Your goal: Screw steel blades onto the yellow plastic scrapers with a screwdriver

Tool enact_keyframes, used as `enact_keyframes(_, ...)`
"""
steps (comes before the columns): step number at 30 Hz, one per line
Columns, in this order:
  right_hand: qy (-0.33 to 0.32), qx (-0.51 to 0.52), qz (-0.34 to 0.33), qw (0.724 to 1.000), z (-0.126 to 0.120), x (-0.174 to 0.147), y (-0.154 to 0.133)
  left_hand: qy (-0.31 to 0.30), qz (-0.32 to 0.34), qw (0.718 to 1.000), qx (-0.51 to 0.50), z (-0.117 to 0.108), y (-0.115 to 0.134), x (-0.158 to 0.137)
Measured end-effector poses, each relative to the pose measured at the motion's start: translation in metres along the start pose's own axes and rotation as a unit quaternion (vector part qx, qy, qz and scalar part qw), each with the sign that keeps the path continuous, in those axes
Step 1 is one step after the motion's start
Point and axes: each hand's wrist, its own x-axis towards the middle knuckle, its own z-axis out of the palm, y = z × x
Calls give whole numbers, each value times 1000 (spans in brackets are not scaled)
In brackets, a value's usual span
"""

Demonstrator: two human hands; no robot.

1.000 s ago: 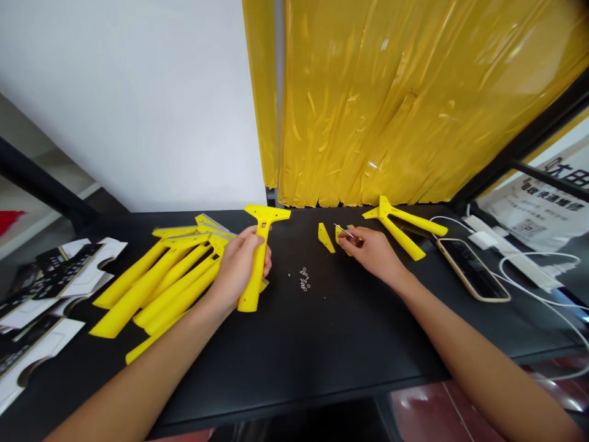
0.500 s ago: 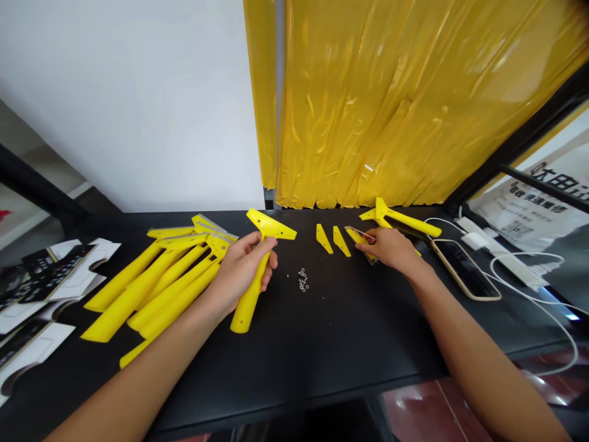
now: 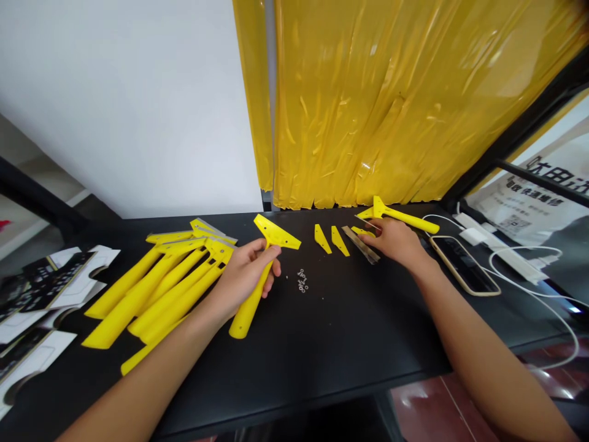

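Observation:
My left hand (image 3: pixel 252 264) is closed around the handle of a yellow scraper (image 3: pixel 248 310), whose wide head (image 3: pixel 277 234) points away from me and shows screw holes. At the right, my right hand (image 3: pixel 396 240) is closed, with a thin metal rod (image 3: pixel 367 221) sticking out from its fingers. Its fingertips are at a yellow plate (image 3: pixel 362 231), partly hidden by the hand; whether they grip it I cannot tell. Beside it lie flat metal blades (image 3: pixel 360 245). Two yellow cover plates (image 3: pixel 323 239) lie to their left. Small screws or nuts (image 3: pixel 302 281) are scattered between my hands.
Several yellow scrapers (image 3: pixel 151 288) are piled left of my left hand. Another yellow scraper (image 3: pixel 405 217) lies behind my right hand. A phone (image 3: pixel 464 265), power strip (image 3: pixel 504 252) and white cables are at the right. Printed cards (image 3: pixel 50 301) lie at the far left.
My right hand has moved slightly up and away from the blades, which now show bare. The yellow plate that lay over them is now farther right. My left hand still holds the scraper.

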Motion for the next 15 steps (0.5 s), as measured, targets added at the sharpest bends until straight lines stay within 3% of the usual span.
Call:
enact_keyframes(7,-63,21,-4,998,1,-3,-3,-13,5,1000,26,0,-1,-1)
enact_keyframes(15,-133,182,-20,974,3,1,4,-48,-2,997,57,0,-4,0)
